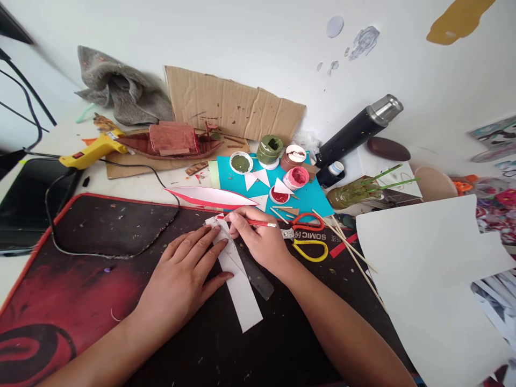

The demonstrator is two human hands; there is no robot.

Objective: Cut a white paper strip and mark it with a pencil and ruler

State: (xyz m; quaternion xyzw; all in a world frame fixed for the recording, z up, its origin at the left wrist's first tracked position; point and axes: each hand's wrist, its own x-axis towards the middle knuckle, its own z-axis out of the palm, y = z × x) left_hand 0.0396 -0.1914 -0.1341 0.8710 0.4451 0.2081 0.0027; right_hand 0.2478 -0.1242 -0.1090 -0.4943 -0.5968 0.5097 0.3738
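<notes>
My left hand (177, 279) lies flat with fingers stretched out, pressing on a narrow white paper strip (243, 295). Beside the strip's right edge, partly beneath my hands, is a dark ruler-like strip (261, 282). In my right hand (260, 247) a slim red pencil (261, 222) is pinched, its tip near the far end of the paper. Just beyond the hands rests a long red-and-white paper boat shape (209, 198). Scissors (308, 236) with orange and yellow handles lie to the right of my right hand.
A brown model boat (173, 141) and a yellow glue gun (94, 150) stand behind left, its cord looping over the mat. Open paint jars (269, 150) sit on blue paper (229, 180). Wooden sticks (358, 260) and a large white sheet (427, 285) lie right, near a black flask (350, 137).
</notes>
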